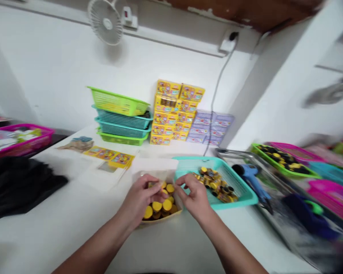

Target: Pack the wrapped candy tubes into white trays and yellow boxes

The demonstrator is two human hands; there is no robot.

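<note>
In the middle of the white table stands an open box (175,215) with its pale flap raised at the back. Inside, small jars with yellow caps (157,206) stand in rows. Over the box's left side is my left hand (143,196), its fingers curled together above the caps; whatever they hold is hidden. My right hand (193,192) is at the box's right edge, thumb and fingertips brought together, their contents too small to make out. Just right of it, a turquoise basket (246,198) holds a loose heap of small yellow-capped jars (215,182).
Stacked yellow boxes (162,118) and purple boxes (200,127) stand against the wall, beside piled green and blue baskets (120,127). Flat yellow printed cards (121,160) lie left. A blue heat gun (253,180) rests on a metal tray (286,228); black cloth (23,184) lies far left.
</note>
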